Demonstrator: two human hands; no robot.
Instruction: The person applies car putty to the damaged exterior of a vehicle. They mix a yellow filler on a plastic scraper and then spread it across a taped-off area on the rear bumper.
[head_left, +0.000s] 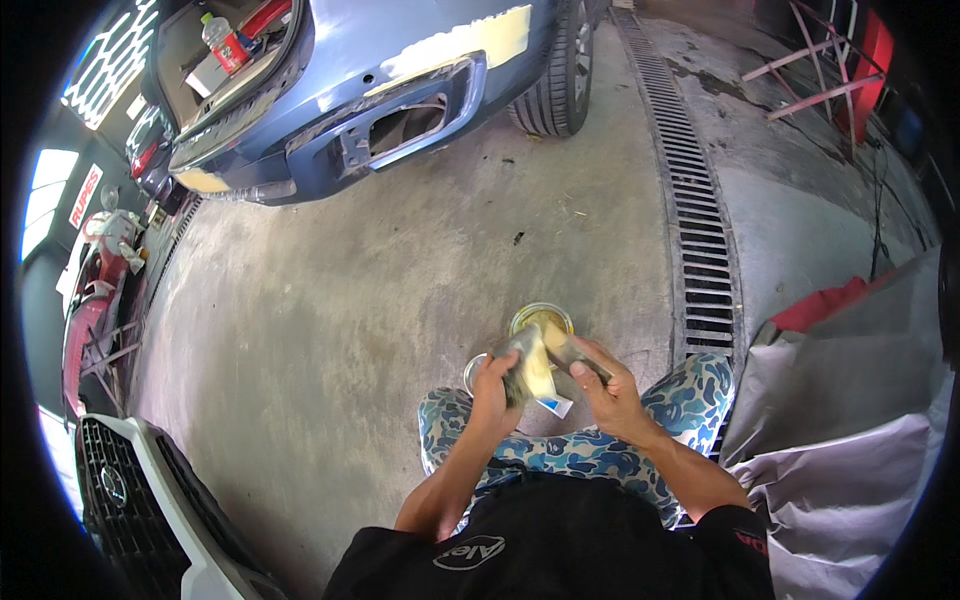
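Observation:
My left hand (495, 386) grips a dark, flat mixing plate (516, 390), blurred and smeared with pale yellow filler paste (541, 371). Held in my right hand (611, 394) is a flat spreader (589, 358), its far end coated with the same paste and close against the plate's edge. Whether the two touch is unclear. Below them on the concrete stands a round open tin (541, 309), partly hidden by the tools. A round lid or tin (472, 369) shows beside my left wrist. Under the plate's lower edge lies a small white-and-blue piece (556, 406).
Ahead is a blue car's rear bumper (330, 150) with a pale filler patch (457, 43), beside its tire (551, 82). A floor drain grate (701, 225) runs along the right. Grey sheeting (840, 420) lies at right; a car grille (124, 480) stands lower left.

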